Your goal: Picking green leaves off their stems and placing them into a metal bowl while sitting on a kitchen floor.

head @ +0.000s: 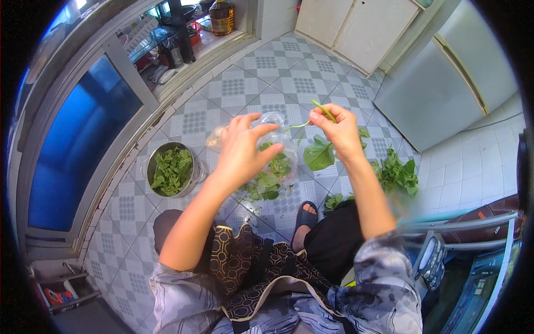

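Note:
My right hand (336, 127) pinches a green stem (323, 110) between thumb and fingers; a broad green leaf (319, 153) hangs below the hand. To its left, my left hand (248, 146) is raised with fingers apart and nothing in it. Below and behind the left hand, loose leafy greens (267, 183) lie on the floor by a clear plastic bag (273, 121). A metal pot (150, 177) with picked green leaves (172, 171) stands on the floor at the left. More leafy greens (398, 173) are at the right, partly behind my right forearm.
The tiled floor (233, 87) spreads ahead of me. A sliding door (83, 146) with blue panels is at the left, a fridge (429, 87) and white cabinet (354, 31) at the upper right. A metal-framed rack (471, 225) stands close by my right arm. My sandalled foot (306, 217) is below the greens.

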A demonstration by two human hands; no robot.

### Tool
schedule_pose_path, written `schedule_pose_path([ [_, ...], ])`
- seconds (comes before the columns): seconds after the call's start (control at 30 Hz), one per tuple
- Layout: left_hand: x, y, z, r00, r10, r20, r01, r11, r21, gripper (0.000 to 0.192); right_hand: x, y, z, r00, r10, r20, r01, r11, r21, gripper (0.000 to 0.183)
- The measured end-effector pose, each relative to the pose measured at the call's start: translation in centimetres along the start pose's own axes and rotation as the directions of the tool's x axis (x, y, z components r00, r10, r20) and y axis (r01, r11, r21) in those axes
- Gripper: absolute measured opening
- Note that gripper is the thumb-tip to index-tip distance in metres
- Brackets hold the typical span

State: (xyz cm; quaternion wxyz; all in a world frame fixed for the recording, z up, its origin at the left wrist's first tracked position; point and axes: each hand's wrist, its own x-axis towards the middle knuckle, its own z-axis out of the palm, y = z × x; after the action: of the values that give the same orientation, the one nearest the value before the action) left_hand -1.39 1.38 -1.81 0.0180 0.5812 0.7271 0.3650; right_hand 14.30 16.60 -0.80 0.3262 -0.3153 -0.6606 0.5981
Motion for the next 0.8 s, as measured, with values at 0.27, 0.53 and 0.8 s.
schedule_pose_path([
  [0.27,-0.4,-1.6,-1.7,0.993,-0.034,0.116,0.024,0.996,0.084,0.013,-1.1,-0.2,4.5,0.990,0.020,0.141,-0.012,0.998,-0.062,0.022],
  [0.53,-1.8,-8.8,-7.1,0.928,-0.329,-0.174,0.352,0.621,0.701,0.029,-0.5,0.1,3.3,0.922,0.151,0.357,-0.299,0.863,0.408,0.025],
  [0.8,-0.1,-0.5,-5.0,0.976,-0.106,0.189,0.201,0.774,-0.600,0.020,-2.7,-1.0,4.8,0.936,-0.104,0.336,0.071,0.992,0.107,0.016],
])
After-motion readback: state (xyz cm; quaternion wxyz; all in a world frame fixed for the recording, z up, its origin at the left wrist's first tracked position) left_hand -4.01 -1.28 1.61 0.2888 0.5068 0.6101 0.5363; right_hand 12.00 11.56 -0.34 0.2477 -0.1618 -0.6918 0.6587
